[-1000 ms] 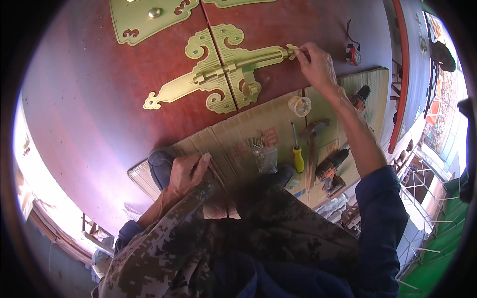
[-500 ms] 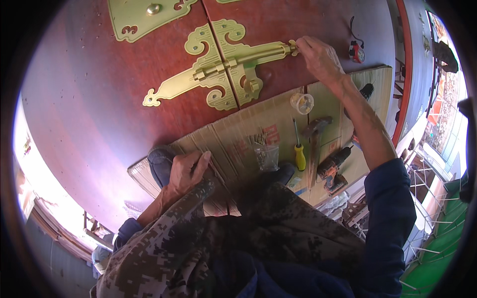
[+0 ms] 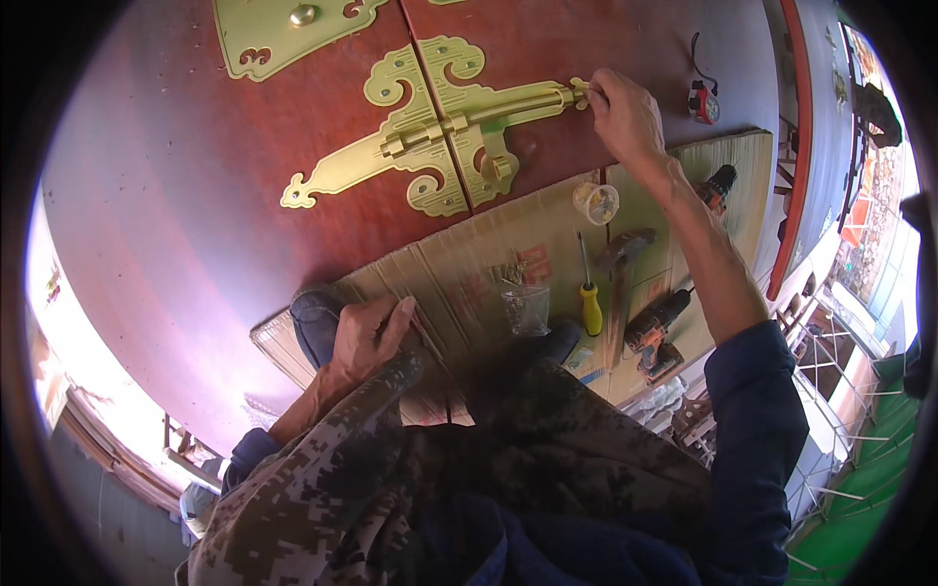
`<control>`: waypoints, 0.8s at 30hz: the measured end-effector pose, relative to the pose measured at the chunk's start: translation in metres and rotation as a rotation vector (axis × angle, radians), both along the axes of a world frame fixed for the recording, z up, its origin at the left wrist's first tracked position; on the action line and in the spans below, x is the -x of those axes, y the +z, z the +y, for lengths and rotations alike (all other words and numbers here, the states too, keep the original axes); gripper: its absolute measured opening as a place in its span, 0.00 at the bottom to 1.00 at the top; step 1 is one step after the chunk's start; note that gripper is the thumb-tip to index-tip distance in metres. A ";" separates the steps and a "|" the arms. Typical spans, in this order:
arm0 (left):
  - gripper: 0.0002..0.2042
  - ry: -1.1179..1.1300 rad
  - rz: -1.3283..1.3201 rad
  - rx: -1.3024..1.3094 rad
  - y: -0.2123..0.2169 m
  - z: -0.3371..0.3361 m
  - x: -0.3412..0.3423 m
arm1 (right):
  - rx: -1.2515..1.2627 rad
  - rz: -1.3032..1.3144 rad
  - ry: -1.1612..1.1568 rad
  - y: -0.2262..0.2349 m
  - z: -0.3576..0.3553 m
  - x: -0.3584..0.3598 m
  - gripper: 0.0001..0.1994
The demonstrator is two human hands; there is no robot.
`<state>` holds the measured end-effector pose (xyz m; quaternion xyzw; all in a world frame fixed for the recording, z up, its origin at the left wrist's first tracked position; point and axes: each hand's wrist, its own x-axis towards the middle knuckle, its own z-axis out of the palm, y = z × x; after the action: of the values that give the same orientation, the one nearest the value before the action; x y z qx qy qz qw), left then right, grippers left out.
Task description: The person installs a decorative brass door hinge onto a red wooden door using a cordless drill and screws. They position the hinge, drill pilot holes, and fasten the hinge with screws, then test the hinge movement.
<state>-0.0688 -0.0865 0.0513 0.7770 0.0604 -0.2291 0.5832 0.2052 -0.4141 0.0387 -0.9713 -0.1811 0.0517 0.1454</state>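
A brass-coloured latch plate with a sliding bolt (image 3: 430, 132) lies across the seam of a dark red wooden panel (image 3: 283, 127). At the plate's scrolled right tip is my right hand (image 3: 625, 112), its fingertips pinched together. Whatever they hold, if anything, is too small to make out. Resting on my knee in camouflage trousers (image 3: 322, 469), my left hand (image 3: 369, 337) is closed with its fingers curled down and the thumb on top. Nothing shows in it. Above the latch sits another brass plate (image 3: 278, 44) with a round knob.
On cardboard (image 3: 440, 264) before me lie a clear bag of screws (image 3: 528, 308), a yellow-handled screwdriver (image 3: 591, 308), a hammer (image 3: 620, 264) and a cordless drill (image 3: 655, 337). A small tub (image 3: 596, 203) stands nearby. A second drill (image 3: 718, 186) is behind my forearm; a red tape measure (image 3: 703, 103) lies beyond.
My right hand has shifted slightly right, baring more of the plate's tip. The right forearm has swung left, showing more of the drill behind it. My left hand stays put.
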 end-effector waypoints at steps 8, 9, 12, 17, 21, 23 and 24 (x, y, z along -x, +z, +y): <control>0.17 0.001 -0.013 -0.006 0.001 -0.001 -0.002 | 0.082 -0.048 0.496 0.005 -0.022 -0.027 0.09; 0.17 -0.003 -0.002 -0.005 0.001 0.000 -0.002 | 0.117 -0.067 0.556 0.008 -0.022 -0.029 0.10; 0.17 0.006 0.003 0.000 0.003 0.000 -0.002 | 0.220 -0.093 0.543 0.009 -0.017 -0.024 0.11; 0.17 0.004 0.022 -0.007 0.003 -0.001 -0.001 | 0.227 -0.094 0.370 -0.010 -0.018 -0.018 0.04; 0.17 0.014 0.041 0.003 0.001 -0.002 -0.003 | 0.354 0.014 0.105 -0.014 -0.007 -0.012 0.08; 0.17 0.017 0.031 0.012 0.003 -0.003 -0.003 | 0.302 0.032 0.049 -0.019 -0.009 -0.007 0.11; 0.17 0.019 0.023 0.009 0.006 -0.002 -0.005 | 0.267 0.034 0.024 -0.019 -0.004 -0.010 0.13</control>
<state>-0.0639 -0.0881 0.0570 0.7709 0.0737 -0.2328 0.5883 0.2152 -0.4178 0.0199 -0.9787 -0.1820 0.0934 0.0172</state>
